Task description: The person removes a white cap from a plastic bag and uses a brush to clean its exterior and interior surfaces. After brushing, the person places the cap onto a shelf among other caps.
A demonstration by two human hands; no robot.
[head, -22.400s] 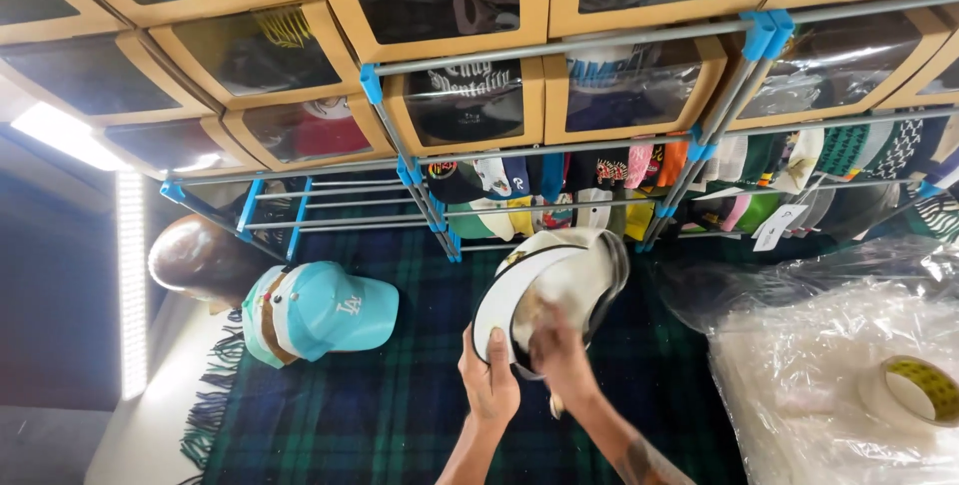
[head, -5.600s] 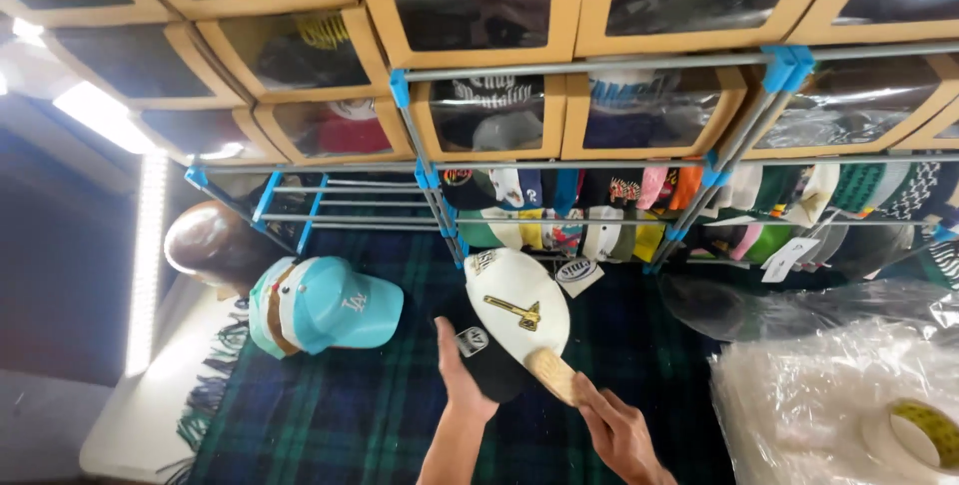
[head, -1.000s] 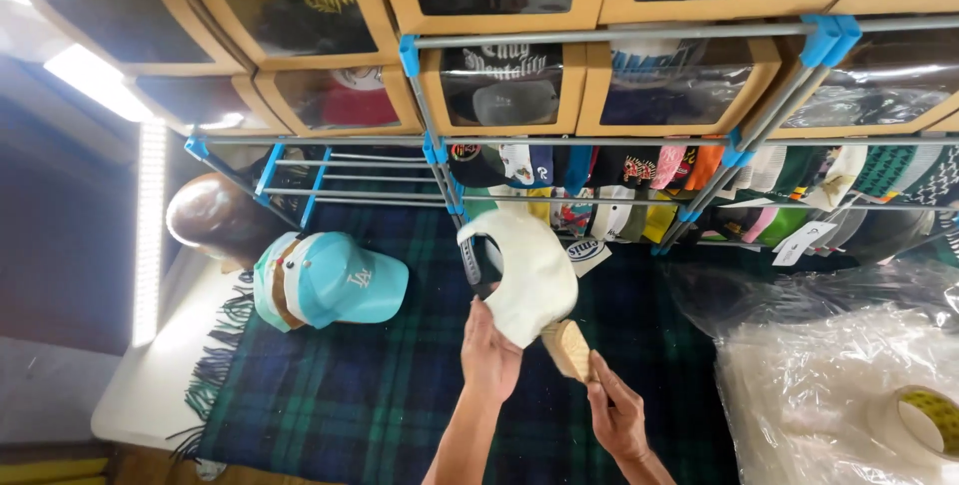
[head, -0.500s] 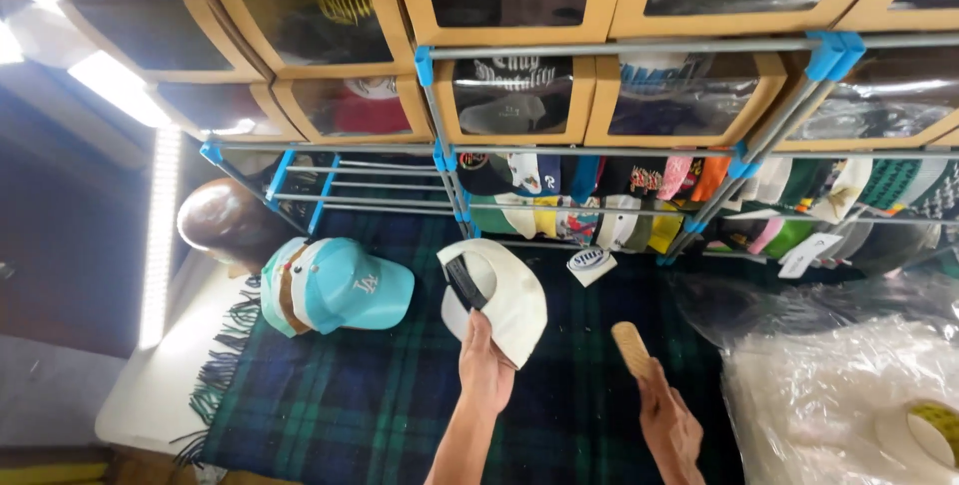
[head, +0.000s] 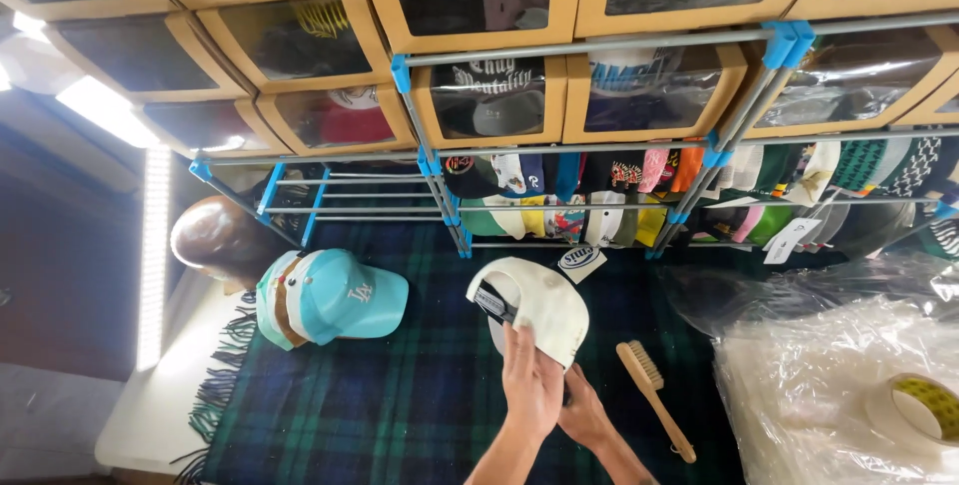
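Half a second back the right hand held the wooden brush up off the cloth; now that brush (head: 654, 397) lies on the plaid blanket (head: 400, 405), and both hands have closed in on the white cap (head: 534, 307).

From the head camera, the only view: the left hand (head: 529, 383) lies flat against the cap's lower edge, fingers spread up over the crown, so it has the cap in a loose, open-palmed hold. The right hand (head: 584, 415) sits just beneath and to the right, tucked under the cap's rim; how far its fingers curl I cannot tell, as the left hand and the cap cover them. The cap is raised over the blanket, in front of the hat rack (head: 450, 215), crown toward the camera, a paper tag (head: 581, 261) hanging at its upper right.

The brush's long axis runs from bristles at upper left to handle at lower right, just beside the right hand, which is much the nearer of the two. A teal cap (head: 335, 297) rests well to the left.
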